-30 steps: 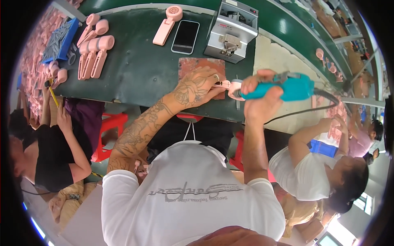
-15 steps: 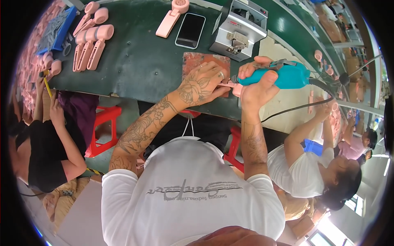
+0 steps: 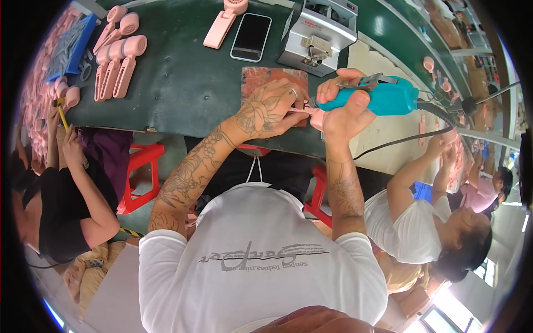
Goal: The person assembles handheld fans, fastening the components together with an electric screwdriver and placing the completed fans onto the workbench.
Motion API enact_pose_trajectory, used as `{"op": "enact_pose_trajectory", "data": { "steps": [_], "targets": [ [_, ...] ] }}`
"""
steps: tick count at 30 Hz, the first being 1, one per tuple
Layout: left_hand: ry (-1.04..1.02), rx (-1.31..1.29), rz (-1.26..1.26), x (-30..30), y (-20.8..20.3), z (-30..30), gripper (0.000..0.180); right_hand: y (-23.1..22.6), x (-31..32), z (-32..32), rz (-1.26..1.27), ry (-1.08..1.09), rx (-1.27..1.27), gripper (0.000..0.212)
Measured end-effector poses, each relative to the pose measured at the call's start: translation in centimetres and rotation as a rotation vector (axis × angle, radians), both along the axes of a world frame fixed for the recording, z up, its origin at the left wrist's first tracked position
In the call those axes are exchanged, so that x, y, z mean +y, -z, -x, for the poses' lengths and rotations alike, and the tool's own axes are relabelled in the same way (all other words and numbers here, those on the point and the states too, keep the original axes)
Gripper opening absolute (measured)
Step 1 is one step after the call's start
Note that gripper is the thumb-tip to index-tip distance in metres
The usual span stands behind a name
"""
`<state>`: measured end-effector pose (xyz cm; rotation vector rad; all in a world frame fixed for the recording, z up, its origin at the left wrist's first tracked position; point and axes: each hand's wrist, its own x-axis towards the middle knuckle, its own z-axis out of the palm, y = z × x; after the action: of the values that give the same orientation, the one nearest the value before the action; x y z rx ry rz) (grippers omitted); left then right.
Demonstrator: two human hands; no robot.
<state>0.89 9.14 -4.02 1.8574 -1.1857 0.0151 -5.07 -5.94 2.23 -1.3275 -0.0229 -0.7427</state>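
Observation:
My left hand (image 3: 271, 108) is closed on a pink handheld fan (image 3: 316, 119), its fingers hiding much of the fan's handle. The fan lies low over a worn reddish pad (image 3: 258, 77) on the bench. In my right hand (image 3: 347, 114) is a teal electric screwdriver (image 3: 383, 100), held nearly level with its nose pointing left at the fan, close to my left fingertips. Whether the bit touches a screw is hidden by the fingers. A thick dark cord runs from the screwdriver's right end.
A silver box-shaped machine (image 3: 319, 44) stands behind the pad, with a phone (image 3: 251, 36) and a pink fan (image 3: 221, 26) to its left. More pink fans (image 3: 115, 69) lie farther left, near a blue tray (image 3: 72, 53) of grey parts. Co-workers sit on both sides.
The whole view has shifted slightly, so the bench things sit a little farther left and up. Both hands keep their grips; the screwdriver's nose stays by the fan.

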Motion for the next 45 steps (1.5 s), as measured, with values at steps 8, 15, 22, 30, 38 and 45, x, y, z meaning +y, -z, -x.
{"op": "enact_pose_trajectory", "data": {
  "steps": [8, 15, 22, 30, 38, 45],
  "targets": [
    [0.096, 0.078, 0.001, 0.2, -0.6, -0.6, 0.029, 0.1, -0.1, 0.1, 0.096, 0.013, 0.029, 0.077],
    [0.142, 0.081, -0.03, 0.3, -0.9, -1.0, 0.029, -0.1, 0.1, 0.1, 0.099, 0.007, 0.008, 0.075],
    [0.064, 0.084, -0.03, 0.3, -1.2, -0.1, 0.033, 0.1, -0.2, 0.5, 0.088, -0.021, 0.002, 0.076],
    [0.014, -0.031, 0.021, -0.2, -1.5, 0.3, 0.025, -0.1, -0.1, 0.7, 0.115, 0.013, 0.009, 0.078],
    [-0.037, -0.05, -0.003, -0.5, -0.8, -2.3, 0.031, -2.4, -1.9, -3.6, 0.038, 0.1, -0.052, 0.058],
    [-0.031, -0.069, -0.084, 0.3, -0.1, -1.8, 0.042, -1.4, -3.0, -9.3, 0.224, 0.175, -0.039, 0.035]
  ]
}}
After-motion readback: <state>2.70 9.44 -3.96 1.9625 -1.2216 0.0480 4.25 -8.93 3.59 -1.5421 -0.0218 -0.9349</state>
